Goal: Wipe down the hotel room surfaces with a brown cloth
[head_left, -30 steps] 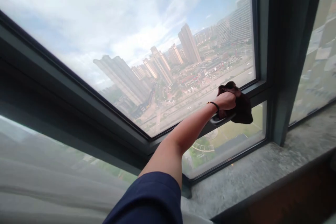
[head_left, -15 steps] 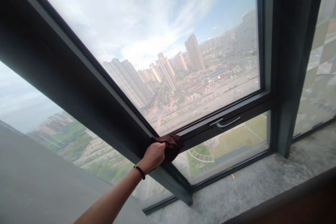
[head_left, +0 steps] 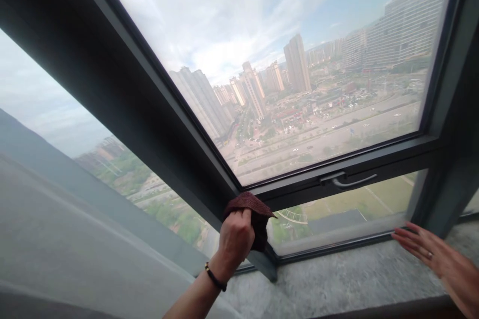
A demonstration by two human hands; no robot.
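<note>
A dark maroon cloth is bunched in my left hand, whose fingers are closed on it. The cloth lies against the lower left corner of the dark window frame, where the upright meets the crossbar. A dark bracelet circles my left wrist. At the lower right, my right hand has its fingers stretched out, with a ring on one of them. It holds nothing and shows in front of the grey stone sill.
A curved metal window handle sticks out from the crossbar. Below it is a smaller lower pane. A pale curtain or panel slants across the lower left. City buildings and roads show through the glass.
My right hand has come into view at the lower right. My left hand, still on the cloth, has shifted slightly down the frame and turned more upright. The view has swung, bringing the window nearer.
</note>
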